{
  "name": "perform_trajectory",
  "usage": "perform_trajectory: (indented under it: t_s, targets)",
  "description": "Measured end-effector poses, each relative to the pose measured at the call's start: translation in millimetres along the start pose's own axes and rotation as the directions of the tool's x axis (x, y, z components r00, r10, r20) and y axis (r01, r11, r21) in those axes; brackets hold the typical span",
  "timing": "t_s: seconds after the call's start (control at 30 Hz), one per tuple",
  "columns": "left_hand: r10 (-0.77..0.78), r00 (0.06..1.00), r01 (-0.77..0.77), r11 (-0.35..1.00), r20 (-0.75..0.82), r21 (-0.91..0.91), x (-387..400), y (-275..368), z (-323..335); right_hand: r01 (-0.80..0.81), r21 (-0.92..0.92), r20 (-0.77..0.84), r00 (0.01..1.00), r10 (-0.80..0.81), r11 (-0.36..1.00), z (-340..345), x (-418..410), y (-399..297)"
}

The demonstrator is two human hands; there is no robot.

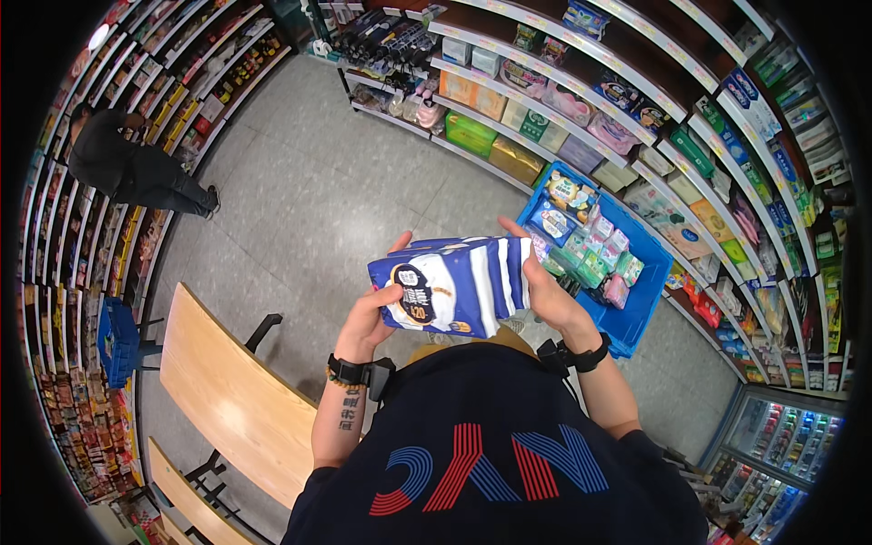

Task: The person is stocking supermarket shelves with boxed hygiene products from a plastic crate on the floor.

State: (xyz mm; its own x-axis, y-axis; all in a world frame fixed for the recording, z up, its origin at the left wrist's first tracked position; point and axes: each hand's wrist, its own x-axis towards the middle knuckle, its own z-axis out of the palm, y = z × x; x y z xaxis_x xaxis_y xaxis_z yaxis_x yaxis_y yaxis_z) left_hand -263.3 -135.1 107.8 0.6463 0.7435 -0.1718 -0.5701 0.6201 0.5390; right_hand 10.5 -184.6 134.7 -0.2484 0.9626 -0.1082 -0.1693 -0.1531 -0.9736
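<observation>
Several blue-and-white soft packs, apparently sanitary pads (443, 289), are held together in a row between my two hands in front of my torso. My left hand (368, 306) grips the left end, its thumb on the front pack's printed face. At the other end, my right hand (545, 286) presses against the outermost pack. Just beyond my right hand stands a blue plastic crate (630, 327) holding more packs, among them a blue pack (553, 221), green packs (594, 269) and a pink pack (616, 291). The far fingers of both hands are partly hidden behind the held packs.
Stocked shelves (586, 129) curve along the right, close behind the crate. A wooden table (231, 388) stands at the left, with another tabletop (194, 497) below it. A person in dark clothes (112, 157) stands by the far-left shelves. Another blue crate (117, 340) is beyond the table.
</observation>
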Motion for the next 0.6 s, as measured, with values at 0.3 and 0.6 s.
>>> perform_trajectory:
  t_s: [0.3,0.6]
  targets:
    - [0.054,0.996,-0.038,0.975,0.068,-0.22,8,-4,-14,-0.067,0.037,0.251,0.966,0.056,0.997,8,-1,-60]
    - [-0.085,0.996,0.087,0.931,0.021,-0.355,4,-7,-15,0.094,-0.166,0.168,0.984,-0.066,0.982,-1,20,-64]
